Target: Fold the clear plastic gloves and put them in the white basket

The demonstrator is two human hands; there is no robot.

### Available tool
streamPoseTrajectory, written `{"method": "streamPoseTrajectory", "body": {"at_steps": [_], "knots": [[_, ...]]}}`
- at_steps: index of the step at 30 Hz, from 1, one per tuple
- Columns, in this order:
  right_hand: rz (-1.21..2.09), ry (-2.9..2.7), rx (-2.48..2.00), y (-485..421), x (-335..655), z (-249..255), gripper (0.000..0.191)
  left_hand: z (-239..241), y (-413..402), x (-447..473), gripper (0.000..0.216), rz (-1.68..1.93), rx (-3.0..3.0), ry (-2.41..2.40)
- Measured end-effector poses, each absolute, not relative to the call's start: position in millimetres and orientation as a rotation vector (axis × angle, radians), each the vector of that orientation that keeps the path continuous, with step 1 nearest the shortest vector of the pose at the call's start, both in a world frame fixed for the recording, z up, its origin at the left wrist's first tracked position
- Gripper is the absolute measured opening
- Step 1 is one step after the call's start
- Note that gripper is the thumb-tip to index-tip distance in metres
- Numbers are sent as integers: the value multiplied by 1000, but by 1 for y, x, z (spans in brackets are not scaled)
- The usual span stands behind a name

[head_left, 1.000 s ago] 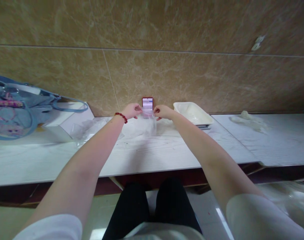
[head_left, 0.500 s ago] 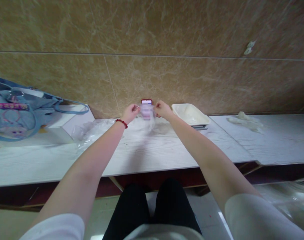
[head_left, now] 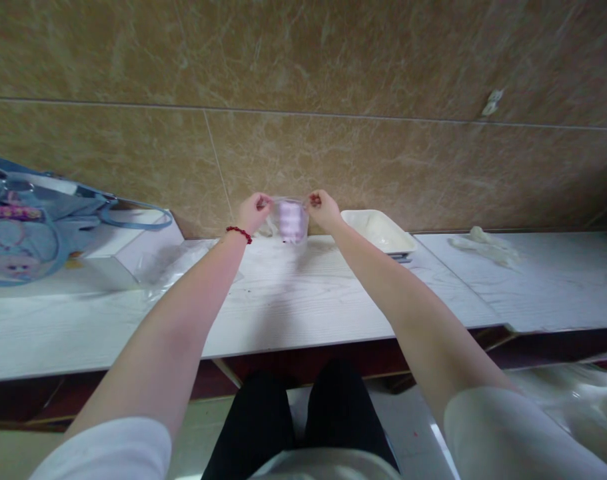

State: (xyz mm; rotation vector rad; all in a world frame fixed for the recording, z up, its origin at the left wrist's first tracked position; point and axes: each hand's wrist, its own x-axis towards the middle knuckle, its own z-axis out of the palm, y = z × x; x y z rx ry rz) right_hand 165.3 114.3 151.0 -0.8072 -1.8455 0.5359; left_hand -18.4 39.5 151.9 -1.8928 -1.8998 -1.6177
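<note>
A small clear plastic bag (head_left: pixel 298 233) is stretched between my two hands, upright above the counter near the wall. My left hand (head_left: pixel 254 211), with a red bead bracelet at the wrist, pinches its upper left corner. On the other side, my right hand (head_left: pixel 324 209) pinches the upper right corner, fingers curled in. Through the film shows a lilac, bright rectangle (head_left: pixel 291 219) that looks like a phone screen; its edges are blurred. A whitish crumpled bit (head_left: pixel 268 228) lies just beside and below my left hand, its kind unclear.
On the white counter (head_left: pixel 303 300), a cream plastic tray (head_left: pixel 378 230) stands right of my hands. Crumpled clear plastic (head_left: pixel 170 267) lies left, beside a white box (head_left: pixel 128 247) and a light blue bag (head_left: pixel 28 227). A thin whitish glove-like piece (head_left: pixel 486 247) lies far right. The tiled wall (head_left: pixel 303 153) rises behind.
My hands have risen slightly, and the left has shifted a little left. The plastic bag, bunched before, is now spread flatter between them, covering the red-edged screen.
</note>
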Motion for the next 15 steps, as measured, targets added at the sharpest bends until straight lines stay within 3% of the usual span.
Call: {"method": "streamPoseTrajectory", "body": {"at_steps": [7, 15], "knots": [[579, -1937, -639, 66, 198, 117, 4, 113, 0, -15, 12, -1659, -2059, -1734], [748, -2188, -608, 16, 234, 34, 9, 35, -55, 4, 6, -1509, -2291, -1884]]}}
